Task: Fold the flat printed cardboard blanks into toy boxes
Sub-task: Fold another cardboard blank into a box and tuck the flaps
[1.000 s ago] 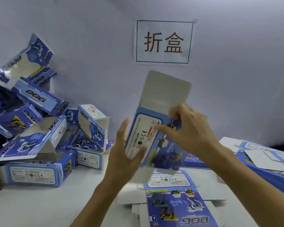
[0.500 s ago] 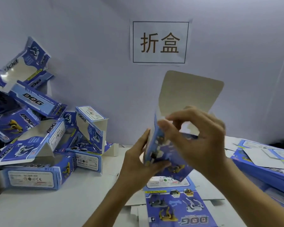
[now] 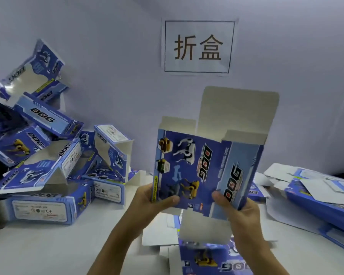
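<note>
On our left a pile of folded boxes point(image 3: 54, 165) lies heaped on the worktop point(image 3: 48, 245) against the wall, some with end flaps not closed. Moving in, our left hand point(image 3: 157, 201) pinches the lower left corner of the box point(image 3: 203, 171) we are working on, thumb on the printed face and the other fingers hidden behind it. The box is held upright above the worktop, already opened from flat into a sleeve — its top flaps point(image 3: 236, 114) stand up, and a bottom flap point(image 3: 205, 229) hangs down, none tucked in. Our right hand point(image 3: 238, 209) grips the lower right corner the same way, thumb on the front. Below it a flat blank point(image 3: 207, 261) lies face up on the worktop, and further right a stack of blanks point(image 3: 322, 195) waits. We judge that we are midway through this one box: squared up, ends open. The next move, as we see it, calls for folding in the small side flaps at one end, then tucking the large flap over them — while one hand keeps the sleeve square.
</note>
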